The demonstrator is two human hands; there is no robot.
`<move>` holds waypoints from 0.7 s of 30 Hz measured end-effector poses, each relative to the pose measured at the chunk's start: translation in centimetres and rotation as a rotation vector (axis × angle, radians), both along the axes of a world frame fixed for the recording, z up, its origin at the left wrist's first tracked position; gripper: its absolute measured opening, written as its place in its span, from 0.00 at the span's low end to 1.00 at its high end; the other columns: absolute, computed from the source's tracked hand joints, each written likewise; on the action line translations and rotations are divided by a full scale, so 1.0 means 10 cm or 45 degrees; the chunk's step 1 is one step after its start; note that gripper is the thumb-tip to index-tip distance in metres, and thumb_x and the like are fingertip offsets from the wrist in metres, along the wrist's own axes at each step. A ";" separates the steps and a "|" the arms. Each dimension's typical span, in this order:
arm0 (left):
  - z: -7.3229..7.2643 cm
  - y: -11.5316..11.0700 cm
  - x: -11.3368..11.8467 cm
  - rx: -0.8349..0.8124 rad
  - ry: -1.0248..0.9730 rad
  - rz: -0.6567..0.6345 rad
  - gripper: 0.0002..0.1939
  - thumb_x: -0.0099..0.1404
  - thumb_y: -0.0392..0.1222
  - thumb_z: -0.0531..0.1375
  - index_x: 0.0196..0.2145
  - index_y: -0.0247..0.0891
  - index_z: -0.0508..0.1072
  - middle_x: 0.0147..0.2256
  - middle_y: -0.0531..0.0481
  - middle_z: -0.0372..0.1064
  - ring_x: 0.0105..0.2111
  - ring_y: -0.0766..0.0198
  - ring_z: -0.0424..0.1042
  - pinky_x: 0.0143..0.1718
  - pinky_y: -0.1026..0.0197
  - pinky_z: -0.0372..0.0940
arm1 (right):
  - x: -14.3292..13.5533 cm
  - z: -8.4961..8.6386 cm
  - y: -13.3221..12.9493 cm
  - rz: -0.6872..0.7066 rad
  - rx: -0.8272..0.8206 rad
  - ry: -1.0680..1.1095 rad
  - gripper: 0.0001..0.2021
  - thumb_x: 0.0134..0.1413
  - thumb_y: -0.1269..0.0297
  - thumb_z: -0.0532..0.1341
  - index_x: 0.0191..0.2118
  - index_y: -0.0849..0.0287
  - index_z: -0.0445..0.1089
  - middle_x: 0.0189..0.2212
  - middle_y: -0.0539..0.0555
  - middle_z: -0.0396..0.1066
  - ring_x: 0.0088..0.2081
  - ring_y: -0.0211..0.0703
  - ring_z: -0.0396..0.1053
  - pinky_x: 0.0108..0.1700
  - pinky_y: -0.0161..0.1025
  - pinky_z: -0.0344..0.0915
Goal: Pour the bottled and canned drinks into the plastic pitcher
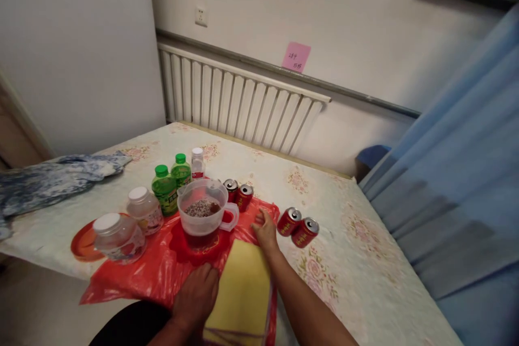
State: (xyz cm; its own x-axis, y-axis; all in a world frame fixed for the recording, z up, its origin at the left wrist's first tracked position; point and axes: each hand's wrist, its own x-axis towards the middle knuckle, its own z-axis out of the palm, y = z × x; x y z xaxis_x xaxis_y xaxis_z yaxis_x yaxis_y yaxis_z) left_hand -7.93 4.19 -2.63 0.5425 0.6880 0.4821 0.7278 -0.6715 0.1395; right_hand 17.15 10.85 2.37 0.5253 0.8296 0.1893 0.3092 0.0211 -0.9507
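A clear measuring jug with dark, bubbly liquid stands upright on a red lobed plate, its handle facing right. My right hand is just right of that handle, apart from it, fingers spread and holding nothing. My left hand is closed in front of the plate; whatever its fingers hold is hidden. Between my forearms lies a yellow folded cloth or pad with a purplish edge. Red drink cans stand in two pairs: one pair behind the jug handle, another pair right of my right hand.
Red plastic sheeting covers part of the flowered tablecloth. Left of the jug stand green-capped bottles, a small white-capped bottle and white-lidded jars. An orange plate and patterned fabric lie farther left.
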 end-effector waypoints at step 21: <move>0.12 0.04 0.01 0.007 0.026 -0.012 0.13 0.70 0.37 0.49 0.30 0.41 0.70 0.30 0.50 0.66 0.31 0.60 0.67 0.37 0.56 0.62 | 1.34 0.00 -1.13 -0.440 0.062 -0.083 0.32 0.30 0.59 0.69 0.49 0.60 0.69 0.46 0.59 0.75 0.45 0.54 0.74 0.44 0.43 0.70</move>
State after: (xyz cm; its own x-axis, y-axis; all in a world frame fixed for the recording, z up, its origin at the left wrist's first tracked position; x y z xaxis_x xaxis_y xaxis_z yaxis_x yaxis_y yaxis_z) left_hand -7.81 4.54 -1.46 0.5587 0.6803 0.4744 0.7240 -0.6791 0.1212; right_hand 30.58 -0.46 2.39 0.7587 0.5943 0.2668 0.3663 -0.0505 -0.9291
